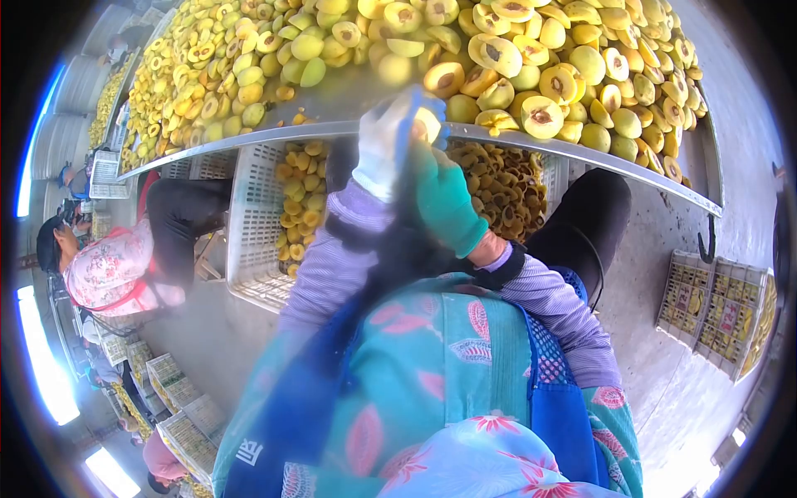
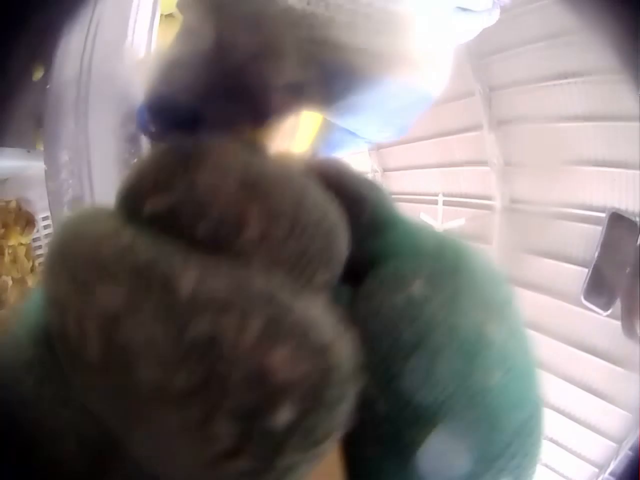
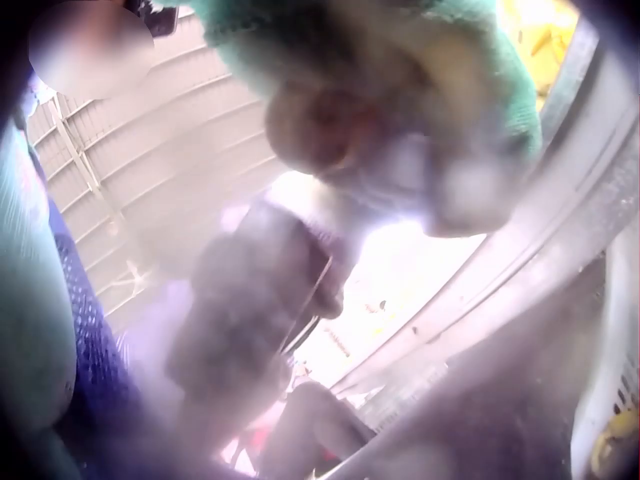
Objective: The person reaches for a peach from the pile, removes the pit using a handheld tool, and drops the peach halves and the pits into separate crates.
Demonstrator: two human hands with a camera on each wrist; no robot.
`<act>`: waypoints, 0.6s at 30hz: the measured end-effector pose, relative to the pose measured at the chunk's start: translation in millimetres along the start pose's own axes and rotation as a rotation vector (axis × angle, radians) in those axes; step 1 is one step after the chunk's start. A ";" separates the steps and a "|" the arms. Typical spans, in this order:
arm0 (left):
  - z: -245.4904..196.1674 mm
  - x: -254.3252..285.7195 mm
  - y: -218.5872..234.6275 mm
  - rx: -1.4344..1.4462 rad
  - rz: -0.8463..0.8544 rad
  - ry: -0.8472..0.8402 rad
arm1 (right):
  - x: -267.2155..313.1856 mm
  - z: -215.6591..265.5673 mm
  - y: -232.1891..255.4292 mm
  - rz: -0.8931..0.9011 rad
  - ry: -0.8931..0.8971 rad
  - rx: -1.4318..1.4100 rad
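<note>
A yellow apricot half (image 1: 426, 124) is between my two hands, just over the near edge of a metal table. My left hand (image 1: 382, 141), in a white glove with blue at the fingers, holds it. My right hand (image 1: 448, 195), in a green glove, has curled fingers against its near side. In the left wrist view the soiled fingers (image 2: 240, 320) of the green glove are folded tightly, with a bit of yellow fruit above them. The inside of that fist is hidden. The right wrist view shows the green glove (image 3: 430, 110) from below, blurred.
Apricot halves (image 1: 544, 116), some with brown pits, are heaped on the table, whose metal rim (image 1: 307, 130) runs before me. Below it, a white crate (image 1: 253, 216) holds fruit, beside darker pieces (image 1: 502, 187). Packed crates (image 1: 718, 311) stand right. Another person (image 1: 124, 261) sits left.
</note>
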State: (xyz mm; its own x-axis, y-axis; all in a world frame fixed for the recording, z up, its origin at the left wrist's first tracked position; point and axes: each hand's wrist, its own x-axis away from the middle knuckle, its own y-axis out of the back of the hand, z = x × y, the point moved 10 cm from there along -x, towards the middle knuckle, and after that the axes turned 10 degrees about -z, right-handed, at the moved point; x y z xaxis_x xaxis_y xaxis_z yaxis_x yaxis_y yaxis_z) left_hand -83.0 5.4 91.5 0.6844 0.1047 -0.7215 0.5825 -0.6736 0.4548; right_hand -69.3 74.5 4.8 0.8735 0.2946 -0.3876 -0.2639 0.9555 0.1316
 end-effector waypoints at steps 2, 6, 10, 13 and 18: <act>15.6 6.0 -4.4 0.247 0.005 0.313 | 1.8 12.7 5.7 -0.056 0.027 -0.131; 16.9 11.7 -8.7 0.302 0.071 0.400 | 33.7 2.1 -14.8 0.129 -1.184 -0.703; 47.0 42.6 -18.3 0.763 0.029 0.872 | 43.4 38.8 -42.6 0.642 -1.274 -1.568; 60.6 53.4 14.2 0.663 -0.130 0.845 | 43.9 61.8 -37.4 0.735 -1.257 -1.666; 107.0 41.5 117.3 -0.226 -0.033 0.862 | 71.7 -42.2 -24.4 0.286 -1.409 -1.491</act>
State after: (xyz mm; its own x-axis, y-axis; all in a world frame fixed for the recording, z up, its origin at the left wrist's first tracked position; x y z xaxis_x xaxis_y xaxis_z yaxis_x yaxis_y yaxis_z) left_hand -33.2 -147.5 59.1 0.7049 0.6966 -0.1338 0.6177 -0.5100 0.5986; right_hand -17.5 72.8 -64.7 0.2114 0.8872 0.4101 0.1575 0.3832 -0.9102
